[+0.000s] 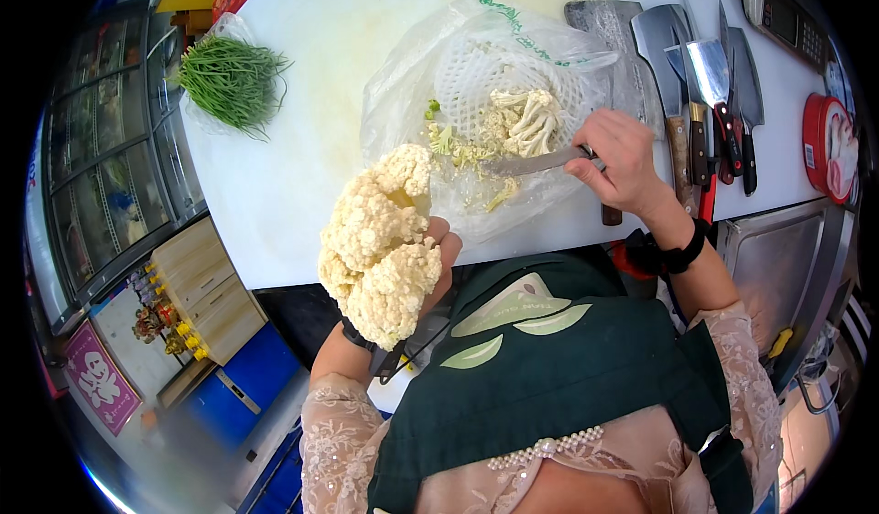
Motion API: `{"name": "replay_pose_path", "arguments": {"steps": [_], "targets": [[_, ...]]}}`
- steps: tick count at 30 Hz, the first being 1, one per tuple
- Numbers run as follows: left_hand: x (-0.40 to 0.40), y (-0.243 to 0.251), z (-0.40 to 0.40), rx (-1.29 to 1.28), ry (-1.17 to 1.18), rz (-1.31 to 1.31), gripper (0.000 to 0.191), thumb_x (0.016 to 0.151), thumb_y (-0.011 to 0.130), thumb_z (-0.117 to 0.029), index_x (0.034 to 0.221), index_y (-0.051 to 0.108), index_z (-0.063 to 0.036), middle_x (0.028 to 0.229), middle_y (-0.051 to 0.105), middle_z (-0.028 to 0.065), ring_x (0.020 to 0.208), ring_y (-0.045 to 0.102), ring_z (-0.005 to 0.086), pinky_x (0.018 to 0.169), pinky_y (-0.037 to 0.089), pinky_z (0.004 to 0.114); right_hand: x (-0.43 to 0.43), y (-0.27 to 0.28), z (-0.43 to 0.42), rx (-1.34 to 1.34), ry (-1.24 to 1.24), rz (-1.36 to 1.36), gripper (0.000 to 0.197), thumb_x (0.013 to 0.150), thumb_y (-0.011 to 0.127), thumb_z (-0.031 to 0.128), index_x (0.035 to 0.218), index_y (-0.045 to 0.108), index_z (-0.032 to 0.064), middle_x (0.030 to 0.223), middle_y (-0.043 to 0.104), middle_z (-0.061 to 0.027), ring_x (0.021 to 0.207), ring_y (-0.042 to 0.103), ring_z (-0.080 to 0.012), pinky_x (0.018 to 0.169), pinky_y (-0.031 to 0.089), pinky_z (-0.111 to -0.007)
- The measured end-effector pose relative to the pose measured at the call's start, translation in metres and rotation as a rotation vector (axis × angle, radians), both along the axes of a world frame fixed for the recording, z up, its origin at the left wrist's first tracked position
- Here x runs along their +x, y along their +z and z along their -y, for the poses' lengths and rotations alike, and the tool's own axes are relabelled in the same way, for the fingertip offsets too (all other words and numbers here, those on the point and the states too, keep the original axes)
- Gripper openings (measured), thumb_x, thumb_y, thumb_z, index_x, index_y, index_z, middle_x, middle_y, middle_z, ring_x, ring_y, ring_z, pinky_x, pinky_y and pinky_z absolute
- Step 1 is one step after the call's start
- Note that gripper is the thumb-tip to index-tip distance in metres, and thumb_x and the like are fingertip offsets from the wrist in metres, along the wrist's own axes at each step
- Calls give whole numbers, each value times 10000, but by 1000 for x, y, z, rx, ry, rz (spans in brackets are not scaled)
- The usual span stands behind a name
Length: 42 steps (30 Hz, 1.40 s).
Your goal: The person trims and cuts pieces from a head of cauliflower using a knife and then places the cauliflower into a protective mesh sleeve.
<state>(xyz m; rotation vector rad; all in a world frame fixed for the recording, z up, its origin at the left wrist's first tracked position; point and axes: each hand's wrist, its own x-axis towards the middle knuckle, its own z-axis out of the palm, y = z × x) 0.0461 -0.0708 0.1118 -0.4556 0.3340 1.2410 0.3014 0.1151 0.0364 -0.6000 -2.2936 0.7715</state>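
Note:
My left hand (443, 256) holds a large head of cauliflower (381, 246) from behind, off the near edge of the white table; most of its fingers are hidden. My right hand (614, 164) grips a small knife (532, 164), its blade pointing left and its handle mostly covered. Beneath the blade lies a clear plastic bag (405, 88) with green print, spread on the table. On the bag are a white foam mesh sleeve (474, 68), a cut piece of cauliflower (535, 123) and scattered crumbs and trimmings (446, 142).
Right of the bag rest a worn cleaver (608, 26) and several knives (711, 68). Farther right are a scale (783, 20) and a red round tub (817, 147). A bunch of thin green stalks (230, 81) lies at the far left of the white table (309, 54).

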Motion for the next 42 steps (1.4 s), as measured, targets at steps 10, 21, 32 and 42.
{"name": "replay_pose_path", "arguments": {"steps": [10, 21, 32, 42], "targets": [[12, -1, -8, -22, 14, 65, 213, 915, 586, -219, 797, 461, -92, 795, 483, 51, 692, 564, 227, 394, 484, 315, -25, 10, 37, -404, 168, -191, 321, 871, 707, 315, 830, 584, 22, 731, 546, -119, 670, 544, -316, 589, 418, -387], [23, -8, -12, 28, -100, 222, 315, 960, 579, -304, 869, 451, -31, 763, 462, 70, 376, 396, 161, 253, 367, 217, -33, 5, 58, -490, 138, -232, 261, 871, 709, 249, 848, 590, 18, 743, 544, -126, 677, 538, -320, 603, 423, -392], [26, -16, -13, 176, -146, 339, 249, 949, 565, -252, 869, 461, -41, 792, 445, 73, 640, 481, 182, 261, 400, 220, -36, 12, 67, -532, 82, -225, 233, 864, 709, 193, 826, 571, 8, 749, 544, -138, 690, 542, -335, 613, 427, -408], [28, -14, -10, 44, -32, 185, 253, 964, 556, -263, 871, 475, -41, 798, 433, 65, 705, 487, 181, 260, 411, 221, -39, 15, 75, -603, -15, -189, 250, 876, 701, 187, 798, 552, 3, 716, 528, -153, 682, 542, -349, 605, 420, -418]]}}
